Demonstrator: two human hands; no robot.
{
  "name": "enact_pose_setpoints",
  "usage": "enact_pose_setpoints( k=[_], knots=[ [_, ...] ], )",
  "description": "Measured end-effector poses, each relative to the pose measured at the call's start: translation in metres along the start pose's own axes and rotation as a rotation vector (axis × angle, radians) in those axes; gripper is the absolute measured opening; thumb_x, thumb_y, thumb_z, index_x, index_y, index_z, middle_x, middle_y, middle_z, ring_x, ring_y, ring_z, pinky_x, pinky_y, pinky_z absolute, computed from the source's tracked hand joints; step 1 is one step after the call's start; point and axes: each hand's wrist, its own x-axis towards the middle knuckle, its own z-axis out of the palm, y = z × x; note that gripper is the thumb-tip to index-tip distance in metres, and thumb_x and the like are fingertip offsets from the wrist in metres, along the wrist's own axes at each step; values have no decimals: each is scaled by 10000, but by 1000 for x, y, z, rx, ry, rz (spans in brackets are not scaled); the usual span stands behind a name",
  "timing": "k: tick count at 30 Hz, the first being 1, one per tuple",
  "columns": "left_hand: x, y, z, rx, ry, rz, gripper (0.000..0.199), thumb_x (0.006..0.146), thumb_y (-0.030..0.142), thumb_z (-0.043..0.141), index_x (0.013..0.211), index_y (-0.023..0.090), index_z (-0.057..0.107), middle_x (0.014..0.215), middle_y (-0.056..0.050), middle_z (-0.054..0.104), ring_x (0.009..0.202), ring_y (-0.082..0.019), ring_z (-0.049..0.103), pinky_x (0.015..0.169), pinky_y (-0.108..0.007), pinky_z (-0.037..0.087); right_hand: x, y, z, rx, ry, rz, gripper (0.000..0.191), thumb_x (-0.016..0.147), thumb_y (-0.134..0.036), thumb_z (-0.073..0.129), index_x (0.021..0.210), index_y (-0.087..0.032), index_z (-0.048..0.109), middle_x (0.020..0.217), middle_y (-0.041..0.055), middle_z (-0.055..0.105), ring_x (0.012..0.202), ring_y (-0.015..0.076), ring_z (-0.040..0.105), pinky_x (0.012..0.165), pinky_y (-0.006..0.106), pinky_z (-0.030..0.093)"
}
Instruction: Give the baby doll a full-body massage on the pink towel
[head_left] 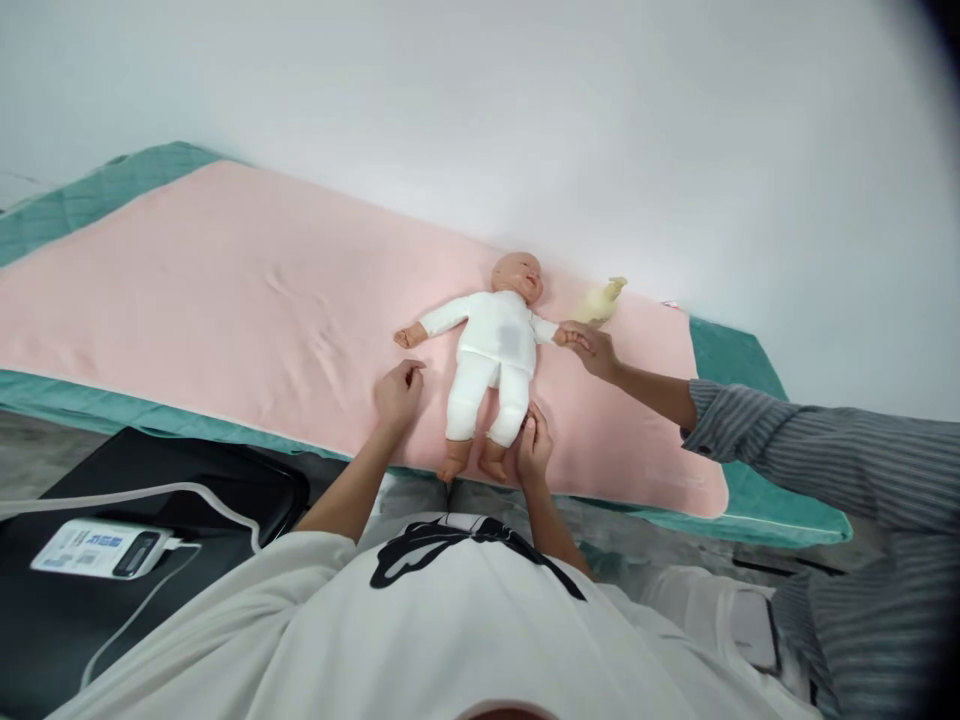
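Yeah, can't make out a single word or number here. The white device [101, 549] around 8 o'clock has blue and grey print plus a dark panel, but it's all too small and blurry, and ditto the faint patch on the pink mat [337, 290] at 4 o'clock.

Doll [496, 335] on mat [262, 270], toy [598, 302] at right

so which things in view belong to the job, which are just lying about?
In the job:
doll
co-worker's hand, at the doll's hand
left hand, right hand
pink sheet under the doll

Apparently lying about:
yellow object
white device, cable attached
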Motion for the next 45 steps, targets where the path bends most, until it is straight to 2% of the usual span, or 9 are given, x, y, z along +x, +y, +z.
enact_pose_setpoints(
  k=[6, 10, 20, 25, 27, 30, 32, 37, 45],
  knots=[
    [0, 0, 2, -72, 61, -47, 258, 843, 242, 478, 978, 197, 694, 687, -13, 652, 629, -181, 602, 605, -282, 390, -3, -1, 1, 59, -2, -47, 425, 950, -509, 464, 1294, -304, 606, 1327, 59, 673, 1340, 269, 573, 1167, 603, 409],
    [17, -1, -1, -372, 279, -136, 235, 815, 202, 446, 920, 170, 655, 606, 5, 572, 541, -145, 531, 556, -258, 395, -1, -5, 1, 47, -6, -118, 402, 963, -455, 428, 1303, -336, 607, 1319, 51, 684, 1325, 277, 582, 1111, 557, 466],
    [141, -19, -15, -545, 574, -253, 232, 774, 99, 375, 856, 148, 587, 548, 24, 512, 453, -101, 444, 484, -206, 335, -10, -24, 0, -109, -77, -37, 389, 979, -438, 364, 1216, -322, 651, 1350, 40, 666, 1322, 295, 580, 1108, 534, 491],
    [159, -27, -18, -365, 557, -219, 244, 809, 86, 373, 901, 137, 593, 554, 30, 505, 463, -101, 458, 502, -211, 367, 118, -123, -26, 57, -239, 42, 606, 921, -409, 221, 595, -117, 641, 1327, 108, 674, 1200, 226, 668, 822, 316, 555],
    [156, -30, -19, -306, 552, -197, 241, 832, 95, 383, 936, 132, 597, 579, 28, 509, 495, -99, 478, 512, -209, 373, 193, -145, -36, 86, -248, 48, 666, 870, -326, 60, 652, 5, 596, 1386, 208, 582, 1194, 155, 642, 784, 285, 494],
    [152, -32, -20, -268, 548, -237, 249, 852, 89, 369, 952, 123, 594, 581, 36, 492, 487, -88, 454, 492, -207, 351, 258, -132, -46, 209, -338, 108, 139, 801, -252, 673, 770, -117, 664, 995, 64, 789, 1038, 192, 741, 837, 364, 595],
    [152, -34, -21, -273, 541, -260, 255, 852, 74, 359, 953, 111, 590, 565, 37, 494, 474, -89, 454, 478, -210, 344, 261, -109, -53, 285, -394, 31, 155, 706, -209, 804, 810, -162, 699, 870, 14, 774, 968, 189, 749, 925, 427, 593],
    [153, -38, -22, -262, 563, -261, 254, 851, 71, 369, 978, 117, 584, 582, 36, 509, 484, -95, 472, 483, -211, 366, 231, -68, -67, 214, -405, -141, 314, 687, -340, 836, 961, -225, 735, 968, 12, 755, 996, 199, 711, 1084, 492, 505],
    [153, -39, -20, -254, 584, -270, 256, 825, 65, 386, 941, 126, 606, 579, 26, 522, 478, -108, 494, 477, -225, 375, 236, -60, -78, 358, -236, 293, 283, 735, -315, 780, 971, -233, 647, 1149, 27, 723, 1069, 180, 692, 1015, 505, 562]
  ],
)
